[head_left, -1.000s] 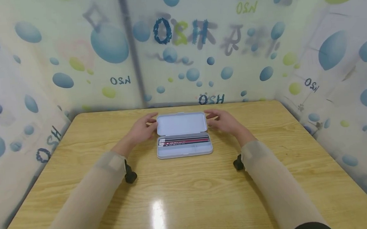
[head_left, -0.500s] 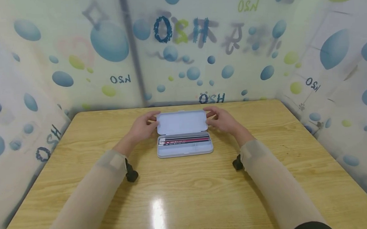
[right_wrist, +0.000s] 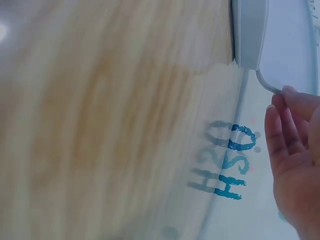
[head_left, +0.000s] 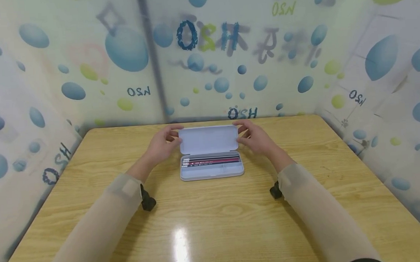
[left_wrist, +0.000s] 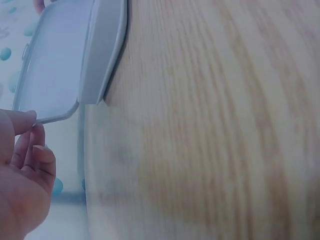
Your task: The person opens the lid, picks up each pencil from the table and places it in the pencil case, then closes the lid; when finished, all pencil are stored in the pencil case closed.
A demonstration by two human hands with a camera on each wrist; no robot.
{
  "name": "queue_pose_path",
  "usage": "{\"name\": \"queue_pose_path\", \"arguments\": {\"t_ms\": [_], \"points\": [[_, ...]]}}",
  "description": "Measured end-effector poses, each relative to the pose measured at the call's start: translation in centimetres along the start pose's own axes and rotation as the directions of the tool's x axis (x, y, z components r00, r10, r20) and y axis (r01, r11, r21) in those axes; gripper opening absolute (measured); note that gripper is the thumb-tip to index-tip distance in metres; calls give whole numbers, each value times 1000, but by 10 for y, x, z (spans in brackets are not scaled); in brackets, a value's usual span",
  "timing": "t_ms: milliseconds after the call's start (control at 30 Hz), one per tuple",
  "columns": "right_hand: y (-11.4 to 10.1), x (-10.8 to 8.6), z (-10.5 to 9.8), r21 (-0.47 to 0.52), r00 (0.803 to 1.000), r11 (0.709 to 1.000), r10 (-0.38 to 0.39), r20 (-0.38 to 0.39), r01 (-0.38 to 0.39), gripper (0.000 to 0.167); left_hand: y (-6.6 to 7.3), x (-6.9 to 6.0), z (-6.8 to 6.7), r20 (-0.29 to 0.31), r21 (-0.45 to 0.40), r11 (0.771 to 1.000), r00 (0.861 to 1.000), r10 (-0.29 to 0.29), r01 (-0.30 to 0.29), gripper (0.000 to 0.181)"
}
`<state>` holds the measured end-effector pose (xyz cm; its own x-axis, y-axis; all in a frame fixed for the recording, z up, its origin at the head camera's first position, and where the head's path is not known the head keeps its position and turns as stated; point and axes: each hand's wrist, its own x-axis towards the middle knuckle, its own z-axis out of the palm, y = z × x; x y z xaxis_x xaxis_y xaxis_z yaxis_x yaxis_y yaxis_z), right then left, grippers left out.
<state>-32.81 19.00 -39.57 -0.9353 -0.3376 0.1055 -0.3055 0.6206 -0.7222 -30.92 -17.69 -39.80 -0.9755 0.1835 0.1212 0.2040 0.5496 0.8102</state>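
A pale pencil case (head_left: 202, 173) stands open on the table, its long side towards me. Several pencils (head_left: 212, 161), dark ones and a red one, lie side by side in the rear part of its tray. The raised lid (head_left: 209, 140) is tilted up behind the tray. At the lid's left edge my left hand (head_left: 162, 146) pinches the rim between thumb and fingers, as the left wrist view also shows. My right hand (head_left: 256, 139) pinches the opposite edge, with thumb and index finger (right_wrist: 299, 102) on the lid's corner. The lid's back is hidden.
The wooden table (head_left: 229, 218) extends on all sides of the case. Patterned sheeting (head_left: 208, 95) with blue and green drops rises behind the table's far edge and at both sides. A dark wrist device (head_left: 148, 201) hangs under each sleeve.
Both hands have closed in on the lid's side edges and now pinch them. The lid has tipped slightly more upright. The tray and the pencils have stayed in place.
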Motion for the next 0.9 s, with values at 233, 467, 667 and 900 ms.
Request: {"name": "queue_pose_path", "arguments": {"t_ms": [233, 467, 667, 900], "points": [[-6, -11, 1, 10, 998, 999, -49, -27, 50, 44, 2, -8, -2, -22, -47, 997, 998, 54, -55, 34], [-11, -20, -2, 91, 996, 992, -82, -35, 85, 33, 4, -17, -6, -23, -63, 995, 997, 80, -82, 36], [-13, -29, -4, 178, 997, 981, -78, -8, 79, 33, 7, -27, -7, -12, -46, 995, 996, 89, -90, 33], [-15, -36, -9, 168, 996, 985, -43, 77, 30, 38, 10, -37, -11, 55, -40, 998, 997, 55, -52, 32]]}}
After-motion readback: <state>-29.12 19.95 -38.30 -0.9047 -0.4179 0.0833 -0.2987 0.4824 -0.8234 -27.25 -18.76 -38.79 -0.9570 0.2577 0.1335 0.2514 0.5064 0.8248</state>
